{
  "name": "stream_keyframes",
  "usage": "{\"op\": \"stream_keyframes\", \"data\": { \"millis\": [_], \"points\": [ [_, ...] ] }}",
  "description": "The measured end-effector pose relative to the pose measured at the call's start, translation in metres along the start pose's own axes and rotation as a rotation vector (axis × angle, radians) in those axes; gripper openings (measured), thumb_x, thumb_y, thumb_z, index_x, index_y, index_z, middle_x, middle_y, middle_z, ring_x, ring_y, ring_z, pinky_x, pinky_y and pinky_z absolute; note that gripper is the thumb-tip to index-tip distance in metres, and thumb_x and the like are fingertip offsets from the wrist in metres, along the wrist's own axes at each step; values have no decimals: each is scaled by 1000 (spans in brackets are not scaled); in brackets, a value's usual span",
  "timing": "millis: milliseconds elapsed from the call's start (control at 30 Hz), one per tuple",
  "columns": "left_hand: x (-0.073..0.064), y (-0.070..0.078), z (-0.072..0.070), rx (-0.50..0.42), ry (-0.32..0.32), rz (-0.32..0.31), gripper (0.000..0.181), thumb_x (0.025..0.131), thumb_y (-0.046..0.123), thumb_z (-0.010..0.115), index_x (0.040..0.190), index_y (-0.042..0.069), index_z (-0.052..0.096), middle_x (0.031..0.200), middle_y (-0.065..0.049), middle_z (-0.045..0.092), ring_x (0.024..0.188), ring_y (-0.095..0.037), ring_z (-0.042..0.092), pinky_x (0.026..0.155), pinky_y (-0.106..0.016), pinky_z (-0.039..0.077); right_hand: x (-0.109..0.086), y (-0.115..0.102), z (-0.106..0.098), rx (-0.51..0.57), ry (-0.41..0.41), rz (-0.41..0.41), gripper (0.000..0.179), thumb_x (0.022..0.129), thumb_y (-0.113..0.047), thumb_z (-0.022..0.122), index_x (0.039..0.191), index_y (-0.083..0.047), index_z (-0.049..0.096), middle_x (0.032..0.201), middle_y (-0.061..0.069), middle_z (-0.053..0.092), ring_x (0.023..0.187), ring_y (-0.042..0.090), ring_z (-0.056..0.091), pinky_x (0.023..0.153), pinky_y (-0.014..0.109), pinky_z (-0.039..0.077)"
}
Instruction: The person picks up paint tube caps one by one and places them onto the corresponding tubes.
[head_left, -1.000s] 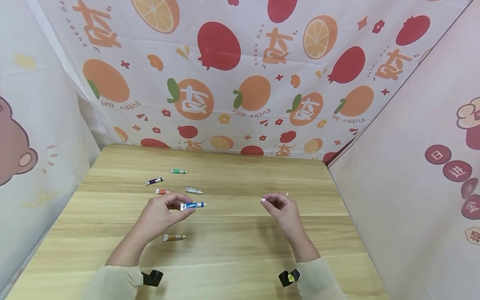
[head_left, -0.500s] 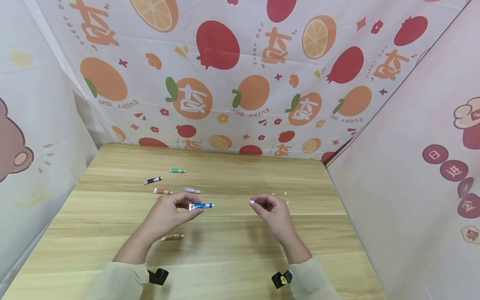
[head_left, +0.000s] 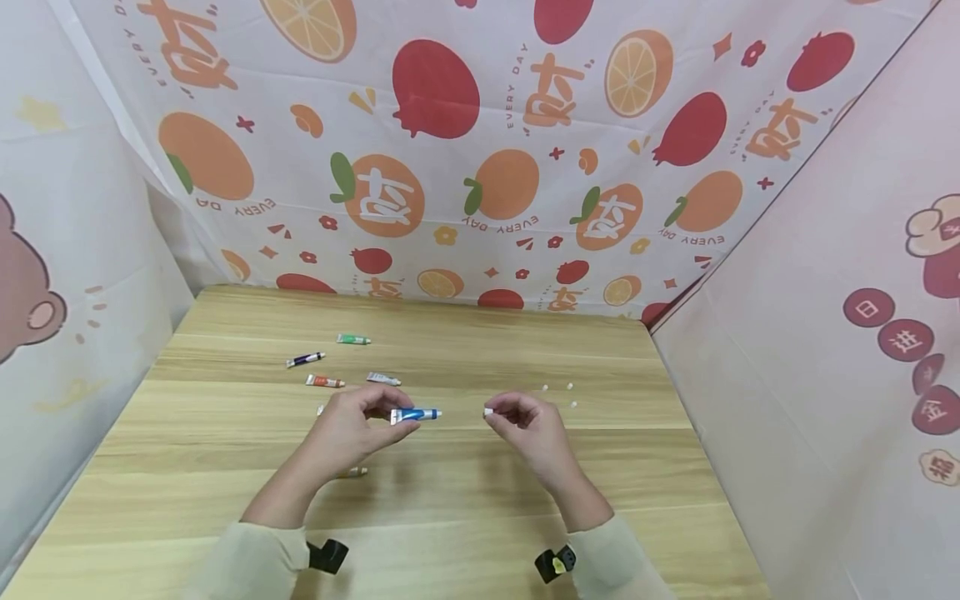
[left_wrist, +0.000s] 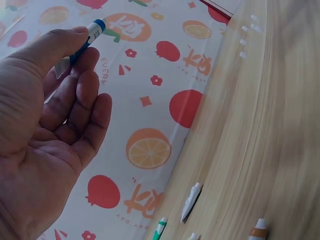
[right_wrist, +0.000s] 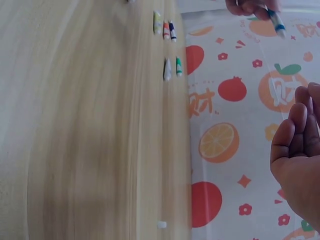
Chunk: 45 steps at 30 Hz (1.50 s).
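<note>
In the head view my left hand (head_left: 348, 433) pinches a blue paint tube (head_left: 417, 414) between thumb and fingers, held level above the table with its narrow pale tip pointing right. Facing that tip across a small gap, my right hand (head_left: 538, 433) pinches a small white cap (head_left: 488, 412) between thumb and index finger. The left wrist view shows the blue tube (left_wrist: 87, 42) gripped near its crimped end, other fingers loosely curled. At the right edge of the right wrist view, my right hand (right_wrist: 300, 145) appears without the cap, which is out of frame.
Green (head_left: 353, 339), purple (head_left: 305, 360), orange-red (head_left: 325, 381) and silver (head_left: 383, 378) paint tubes lie at the table's left. An ochre tube (head_left: 354, 472) is partly behind the left wrist; a yellow tube (right_wrist: 157, 22) lies nearby. Loose white caps (head_left: 570, 386) sit right of centre.
The left hand has moved right with the blue tube, and the right hand has moved left with the white cap, narrowing the gap. Loose caps behind the right hand have come into view.
</note>
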<state>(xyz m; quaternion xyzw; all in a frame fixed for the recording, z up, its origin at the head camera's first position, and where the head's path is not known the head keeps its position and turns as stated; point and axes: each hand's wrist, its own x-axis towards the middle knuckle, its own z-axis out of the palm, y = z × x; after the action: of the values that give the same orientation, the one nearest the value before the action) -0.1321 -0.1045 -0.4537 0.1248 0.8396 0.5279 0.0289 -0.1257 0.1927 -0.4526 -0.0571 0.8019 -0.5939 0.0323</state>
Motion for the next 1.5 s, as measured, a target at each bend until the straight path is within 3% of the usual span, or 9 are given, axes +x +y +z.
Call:
{"op": "stream_keyframes", "data": {
  "millis": [367,700,1233,1500],
  "points": [
    [-3,6,12,-7,-44,-20,25,90,33,91,107,19,77,97,2,77,91,-14,71,76,-25,55,-4,-1,11,-19,-46,6,13,97,-12,82,110,-8,80,104,11,76,92,11,66,76,20,54],
    [-5,9,23,-10,-44,-10,24,90,33,91,106,22,77,96,5,77,93,-12,73,78,-25,55,-7,-3,18,-30,-87,-8,15,99,-16,81,112,-8,80,104,9,76,92,10,66,76,19,54],
    [-5,10,34,-3,-46,35,21,89,27,91,103,23,76,95,7,78,93,-11,73,83,-31,59,-9,-3,22,-42,-90,-2,12,99,-16,81,109,-9,80,104,13,77,90,9,66,79,20,53],
    [-3,9,33,28,-31,78,20,89,28,92,103,25,77,95,12,78,93,-6,71,84,-26,57,-8,-3,22,-87,-96,-20,11,101,-22,79,108,-13,81,102,7,80,88,9,66,75,21,54]
  ]
}}
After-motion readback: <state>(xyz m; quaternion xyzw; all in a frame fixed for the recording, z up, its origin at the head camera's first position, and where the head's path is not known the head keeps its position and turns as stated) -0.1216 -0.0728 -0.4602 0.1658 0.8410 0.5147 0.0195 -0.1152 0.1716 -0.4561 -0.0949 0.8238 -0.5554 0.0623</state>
